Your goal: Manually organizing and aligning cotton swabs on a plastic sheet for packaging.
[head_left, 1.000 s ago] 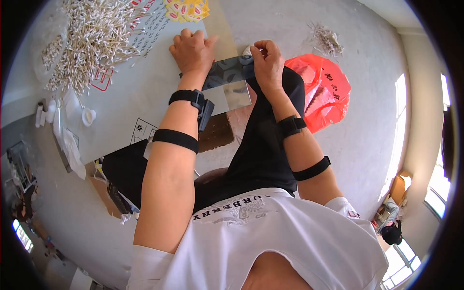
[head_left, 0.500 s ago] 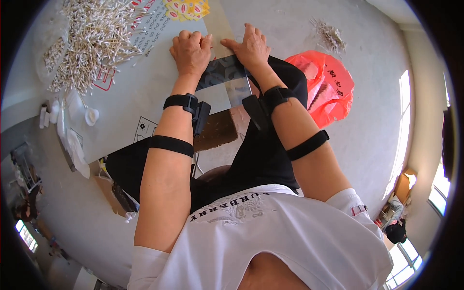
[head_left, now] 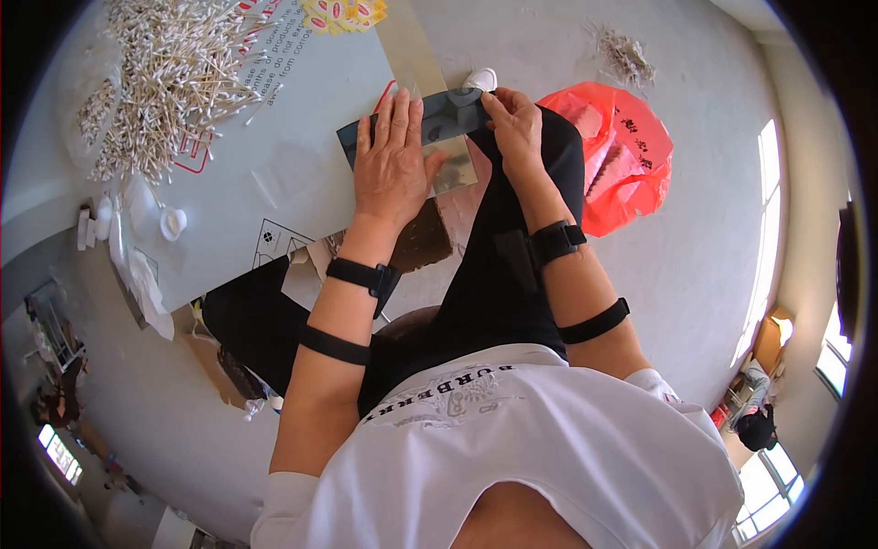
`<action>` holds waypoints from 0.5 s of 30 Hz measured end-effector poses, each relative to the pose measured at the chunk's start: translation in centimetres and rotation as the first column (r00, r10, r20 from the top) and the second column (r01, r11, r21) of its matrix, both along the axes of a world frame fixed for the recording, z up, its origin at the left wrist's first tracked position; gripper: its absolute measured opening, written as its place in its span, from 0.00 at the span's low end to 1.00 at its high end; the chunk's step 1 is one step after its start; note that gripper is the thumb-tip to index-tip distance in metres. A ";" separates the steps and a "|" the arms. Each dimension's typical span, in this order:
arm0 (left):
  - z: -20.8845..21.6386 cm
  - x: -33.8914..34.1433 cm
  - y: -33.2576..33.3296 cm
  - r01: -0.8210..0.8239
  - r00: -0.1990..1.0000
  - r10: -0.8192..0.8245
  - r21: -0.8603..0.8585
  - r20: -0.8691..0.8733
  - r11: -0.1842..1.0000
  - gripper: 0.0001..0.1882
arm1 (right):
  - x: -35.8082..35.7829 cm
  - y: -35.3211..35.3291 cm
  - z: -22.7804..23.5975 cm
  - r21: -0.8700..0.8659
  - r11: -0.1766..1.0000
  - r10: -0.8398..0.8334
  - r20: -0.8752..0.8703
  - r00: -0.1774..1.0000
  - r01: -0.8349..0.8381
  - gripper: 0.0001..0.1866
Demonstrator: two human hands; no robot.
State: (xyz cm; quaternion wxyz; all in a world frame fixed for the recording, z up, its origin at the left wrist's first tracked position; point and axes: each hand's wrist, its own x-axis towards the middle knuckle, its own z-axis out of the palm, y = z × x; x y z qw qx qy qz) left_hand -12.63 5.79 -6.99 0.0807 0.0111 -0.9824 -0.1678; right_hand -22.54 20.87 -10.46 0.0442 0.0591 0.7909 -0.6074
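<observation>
A flat plastic bag (head_left: 455, 121), with a dark printed band and a clearer, shiny part, lies over the near right corner of the grey table sheet (head_left: 265, 188). My left hand (head_left: 391, 174) rests flat on it with its fingers stretched forward. At the bag's right end, my right hand (head_left: 518, 130) pinches the dark band between thumb and fingers, beyond the table's edge and above my right leg. Whether anything is inside the bag cannot be made out.
A heap of cotton swabs (head_left: 174, 91) covers the far left of the table. Yellow printed labels (head_left: 343, 15) lie at the far edge. A red plastic bag (head_left: 636, 156) stands on the floor to the right, with loose swabs (head_left: 626, 55) farther off. A white shoe (head_left: 481, 80) shows beyond the table.
My left hand has gone from curled at the far edge to lying flat on the bag, nearer to me. My right hand has come nearer and right, now pinching the bag's end.
</observation>
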 end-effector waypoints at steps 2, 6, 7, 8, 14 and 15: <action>-0.1 -1.1 -0.4 0.020 1.000 -0.020 -0.022 -0.011 1.000 0.38 | 0.2 -0.2 0.6 -0.168 0.985 -0.007 0.179 0.984 0.037 0.17; -0.3 -1.3 0.0 0.044 0.999 -0.044 -0.027 0.001 0.999 0.39 | 0.4 0.0 0.6 -0.294 0.955 0.050 0.280 0.959 0.036 0.13; -0.4 -0.8 0.2 0.057 0.998 -0.057 -0.010 0.019 0.998 0.39 | 0.5 0.0 0.6 -0.284 0.958 0.042 0.274 0.961 0.039 0.13; -0.3 0.0 0.6 0.062 0.998 -0.062 -0.013 0.018 0.998 0.39 | 0.7 0.0 0.6 -0.275 0.960 0.033 0.269 0.963 0.043 0.12; 0.5 4.5 2.7 0.158 0.980 -0.163 0.051 0.116 0.986 0.38 | 1.5 0.2 0.7 -0.369 0.923 0.021 0.337 0.941 0.111 0.12; 0.9 5.2 2.7 0.158 0.980 -0.163 0.046 0.113 0.986 0.38 | 1.5 0.4 0.5 -0.374 0.921 0.023 0.334 0.942 0.110 0.12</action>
